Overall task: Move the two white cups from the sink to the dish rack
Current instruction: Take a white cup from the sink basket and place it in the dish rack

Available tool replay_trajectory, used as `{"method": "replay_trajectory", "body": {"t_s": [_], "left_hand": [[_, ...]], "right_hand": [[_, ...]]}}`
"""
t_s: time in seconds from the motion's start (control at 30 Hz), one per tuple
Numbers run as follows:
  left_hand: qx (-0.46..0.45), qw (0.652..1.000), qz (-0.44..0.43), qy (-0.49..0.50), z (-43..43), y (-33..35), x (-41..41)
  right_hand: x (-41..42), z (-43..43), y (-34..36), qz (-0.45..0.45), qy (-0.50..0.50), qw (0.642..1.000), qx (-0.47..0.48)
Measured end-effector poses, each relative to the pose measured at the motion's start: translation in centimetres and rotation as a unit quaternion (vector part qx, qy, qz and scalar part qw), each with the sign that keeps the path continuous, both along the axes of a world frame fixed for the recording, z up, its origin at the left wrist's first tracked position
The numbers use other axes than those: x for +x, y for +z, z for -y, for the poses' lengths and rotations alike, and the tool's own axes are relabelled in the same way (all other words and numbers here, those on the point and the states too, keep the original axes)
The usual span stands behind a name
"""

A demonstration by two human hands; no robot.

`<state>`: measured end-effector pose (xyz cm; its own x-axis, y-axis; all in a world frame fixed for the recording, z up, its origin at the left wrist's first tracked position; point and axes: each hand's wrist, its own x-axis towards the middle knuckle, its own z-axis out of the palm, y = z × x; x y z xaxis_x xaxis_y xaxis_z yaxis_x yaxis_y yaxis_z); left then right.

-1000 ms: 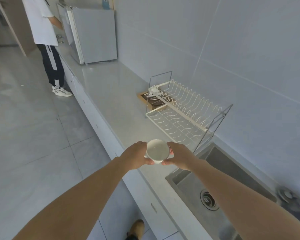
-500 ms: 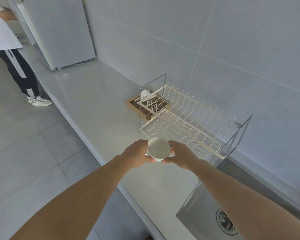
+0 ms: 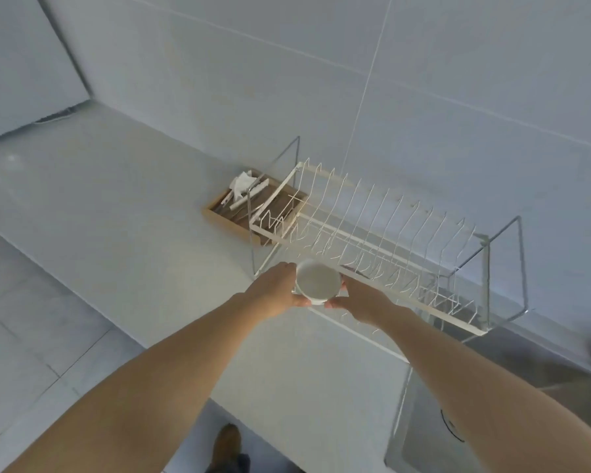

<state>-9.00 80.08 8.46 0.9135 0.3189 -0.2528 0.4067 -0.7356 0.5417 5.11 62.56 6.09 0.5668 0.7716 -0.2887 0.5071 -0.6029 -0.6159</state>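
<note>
I hold one white cup (image 3: 317, 280) between both hands, its mouth facing up toward me. My left hand (image 3: 276, 289) grips its left side and my right hand (image 3: 359, 301) its right side. The cup hovers just in front of the near left corner of the two-tier white wire dish rack (image 3: 372, 233), at about the level of its upper tier. The steel sink (image 3: 512, 404) lies at the lower right, mostly hidden by my right forearm. No second cup shows anywhere.
A wooden tray (image 3: 249, 209) with white utensils sits on the grey counter (image 3: 133, 216) behind the rack's left end. A tiled wall rises right behind the rack. A white appliance (image 3: 24, 66) stands at the far left. My shoe (image 3: 227, 445) is on the tiled floor below the counter edge.
Both hands have carried the cup away from the sink and up to the rack's near left corner. My view has swung right, so the other person is out of frame.
</note>
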Motion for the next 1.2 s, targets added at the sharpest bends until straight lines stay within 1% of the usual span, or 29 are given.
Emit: {"method": "replay_trajectory", "body": {"t_s": [0.13, 0.2, 0.27, 0.37, 0.5, 0.57, 0.73, 0.8, 0.93, 1.07, 1.13, 1.2], "left_hand": [[-0.044, 0.998, 0.024, -0.027, -1.7, -1.5, 2.6], [-0.067, 0.996, 0.045, -0.044, -2.3, -2.1, 3.6], [-0.070, 0.995, 0.061, -0.045, -2.7, -2.8, 4.3], [-0.070, 0.996, 0.053, -0.030, -3.4, -3.4, 5.2], [-0.067, 0.996, 0.042, -0.034, -4.2, -3.8, 6.2], [-0.074, 0.996, 0.042, -0.040, -4.4, -4.0, 6.4], [-0.080, 0.994, 0.060, -0.049, -4.6, -4.1, 6.3], [-0.076, 0.994, 0.059, -0.054, -4.7, -4.0, 6.4], [-0.066, 0.995, 0.047, -0.051, -4.6, -3.4, 5.9], [-0.016, 0.996, 0.081, -0.043, -4.0, -2.9, 4.8], [-0.014, 0.994, 0.102, -0.038, -3.6, -2.6, 4.1], [0.009, 0.990, 0.127, -0.053, -3.0, -2.6, 3.4]], "right_hand": [[1.3, -0.8, -1.6, -0.002, -0.083, 0.996, 0.019], [1.5, -1.0, -1.8, 0.003, -0.106, 0.994, 0.038], [2.0, -1.3, -1.9, -0.016, -0.112, 0.991, 0.068], [2.6, -1.7, -1.9, -0.026, -0.107, 0.990, 0.088], [3.2, -2.0, -2.2, 0.021, -0.095, 0.991, 0.095], [3.3, -2.1, -2.3, 0.014, -0.098, 0.990, 0.102], [3.6, -2.5, -2.5, 0.035, -0.067, 0.997, 0.031], [3.5, -2.5, -2.4, 0.031, -0.070, 0.997, 0.020], [2.6, -1.9, -2.3, 0.015, -0.115, 0.993, 0.029], [0.9, -0.9, -2.6, 0.016, -0.185, 0.982, -0.045], [-0.2, -0.3, -2.2, 0.040, -0.175, 0.980, -0.085], [-1.6, 0.5, -1.6, 0.061, -0.179, 0.977, -0.103]]}}
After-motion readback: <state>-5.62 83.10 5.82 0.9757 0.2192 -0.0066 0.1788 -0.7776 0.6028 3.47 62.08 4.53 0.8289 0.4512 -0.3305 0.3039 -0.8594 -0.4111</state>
